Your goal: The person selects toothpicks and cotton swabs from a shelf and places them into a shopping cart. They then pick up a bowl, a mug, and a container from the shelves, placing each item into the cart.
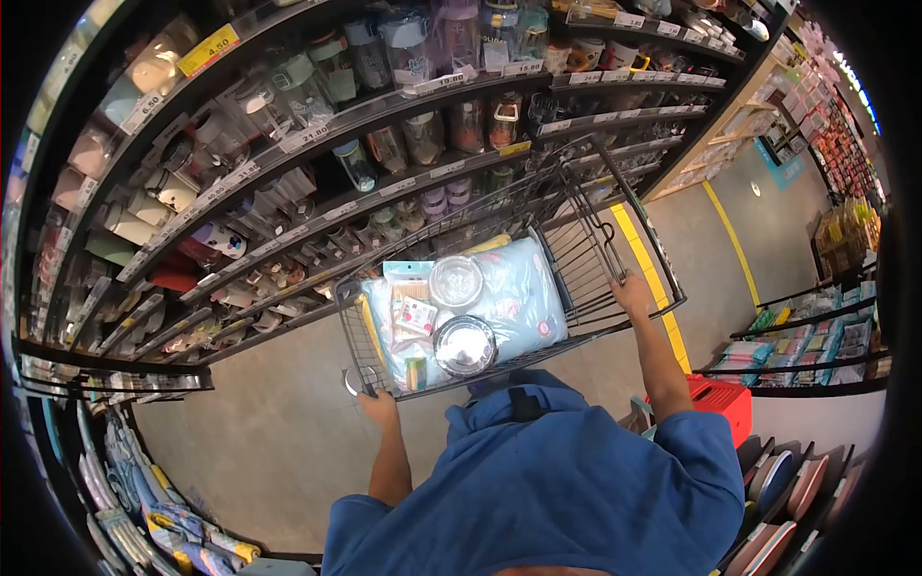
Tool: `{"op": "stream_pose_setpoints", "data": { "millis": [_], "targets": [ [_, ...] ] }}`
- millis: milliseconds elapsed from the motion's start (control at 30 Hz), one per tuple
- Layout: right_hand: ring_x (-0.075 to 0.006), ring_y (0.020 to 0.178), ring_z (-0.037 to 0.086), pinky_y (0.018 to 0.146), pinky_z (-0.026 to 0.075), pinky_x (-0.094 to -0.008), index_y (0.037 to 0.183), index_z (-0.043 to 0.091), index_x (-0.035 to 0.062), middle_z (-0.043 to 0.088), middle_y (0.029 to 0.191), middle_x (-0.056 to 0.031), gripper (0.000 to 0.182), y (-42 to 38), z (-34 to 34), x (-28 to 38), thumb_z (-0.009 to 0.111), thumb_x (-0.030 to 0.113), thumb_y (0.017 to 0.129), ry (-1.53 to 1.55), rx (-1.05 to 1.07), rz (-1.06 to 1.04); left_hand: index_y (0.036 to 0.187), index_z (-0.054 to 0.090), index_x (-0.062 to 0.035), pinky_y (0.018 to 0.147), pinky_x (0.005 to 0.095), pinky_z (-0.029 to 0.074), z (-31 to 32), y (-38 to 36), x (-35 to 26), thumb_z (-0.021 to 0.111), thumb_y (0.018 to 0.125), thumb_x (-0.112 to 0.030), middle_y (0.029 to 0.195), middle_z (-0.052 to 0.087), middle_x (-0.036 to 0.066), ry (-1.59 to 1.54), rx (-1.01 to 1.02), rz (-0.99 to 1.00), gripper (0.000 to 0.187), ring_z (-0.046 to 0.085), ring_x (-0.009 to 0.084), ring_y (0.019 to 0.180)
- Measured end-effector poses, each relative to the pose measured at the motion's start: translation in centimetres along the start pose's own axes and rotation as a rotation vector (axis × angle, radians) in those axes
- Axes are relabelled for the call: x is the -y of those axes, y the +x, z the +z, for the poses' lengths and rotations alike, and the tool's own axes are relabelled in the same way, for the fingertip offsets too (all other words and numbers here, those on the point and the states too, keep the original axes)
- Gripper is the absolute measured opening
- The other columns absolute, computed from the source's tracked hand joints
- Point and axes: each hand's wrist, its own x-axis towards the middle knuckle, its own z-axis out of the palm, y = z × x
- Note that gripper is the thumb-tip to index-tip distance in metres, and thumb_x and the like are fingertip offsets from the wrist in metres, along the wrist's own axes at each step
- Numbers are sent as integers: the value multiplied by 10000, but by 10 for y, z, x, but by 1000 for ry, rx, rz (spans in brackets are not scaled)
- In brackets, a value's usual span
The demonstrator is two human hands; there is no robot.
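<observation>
A black wire shopping cart (600,322) stands in front of me. At its near left corner my left hand (380,407) is closed around a dark part, and a pale curved piece sticks out beside the fingers. My right hand (631,294) is wrapped on the cart's wire frame at the right. Inside lie a light blue plastic-wrapped package (523,293), a round clear container (455,281), a round container with a black rim (465,347), a small white box (417,315) and a small greenish packet (415,372).
Shelves of bottles and cups (403,139) with price tags curve along the far side. A red plastic basket or bin (715,403) is by my right arm. Hanging goods (163,490) line the lower left; plates (773,475) stand in racks lower right. Yellow lines (642,252) mark the floor.
</observation>
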Motion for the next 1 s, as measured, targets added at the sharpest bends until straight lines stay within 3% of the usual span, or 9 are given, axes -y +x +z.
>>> {"op": "stream_pose_setpoints", "data": {
  "millis": [267,333,500,600,700,767,833,900,1000],
  "targets": [
    [-386,874,630,762,496,-458,921,616,3,652,893,-217,363,-14,16,-21,664,343,803,94,-23,-72,1125,469,70,838,472,461,5,9,45,601,789,-166,1039,593,291,-27,-45,99,432,583,454,951],
    [-394,853,627,753,494,-459,887,612,-11,647,856,-225,340,-23,17,-25,665,316,807,90,-48,-110,1100,467,54,833,472,461,-2,10,52,597,797,-174,1049,587,288,-6,94,-107,401,580,449,961],
    [-401,789,624,701,488,-462,833,601,-25,638,798,-228,319,-25,34,-53,685,279,786,152,-20,-235,1017,467,33,794,493,462,-19,-3,70,591,807,-193,986,604,293,8,54,-94,332,597,455,912],
    [-243,573,622,553,479,-372,735,617,-29,623,626,-137,224,6,56,-80,684,184,760,271,188,-383,1021,471,40,780,487,473,-29,-15,77,579,818,-210,952,618,291,32,93,-140,340,606,462,887],
    [-189,553,614,520,475,-339,760,633,-30,636,637,-103,205,-2,55,-67,673,169,786,587,284,-281,1095,470,66,824,454,494,-29,-26,89,588,825,-230,987,618,289,81,41,-277,418,616,439,915],
    [-185,519,610,482,469,-321,772,630,-34,638,636,-103,220,3,66,-69,667,178,813,634,338,-290,1074,454,70,650,424,548,-2,-26,117,612,819,-189,893,608,267,-9,-147,-331,396,655,366,699],
    [-178,513,607,465,462,-312,785,628,-32,634,631,-96,207,6,75,-70,656,169,826,640,402,-355,1137,416,72,816,451,517,-12,-51,103,626,789,-175,996,585,313,187,-259,-290,476,629,421,873],
    [-169,585,624,500,486,-288,867,608,5,626,693,-75,85,-4,68,-68,612,88,853,745,514,-232,1187,377,58,929,471,453,-31,-76,74,629,767,-166,1072,556,339,66,-230,-434,538,566,451,1026],
    [-171,578,629,480,491,-291,906,591,0,624,719,-70,85,-13,65,-63,598,72,862,723,481,-263,1287,258,33,897,495,458,-33,-80,90,614,796,-182,1189,438,350,-3,-183,-400,643,538,469,1041]
  ]
}}
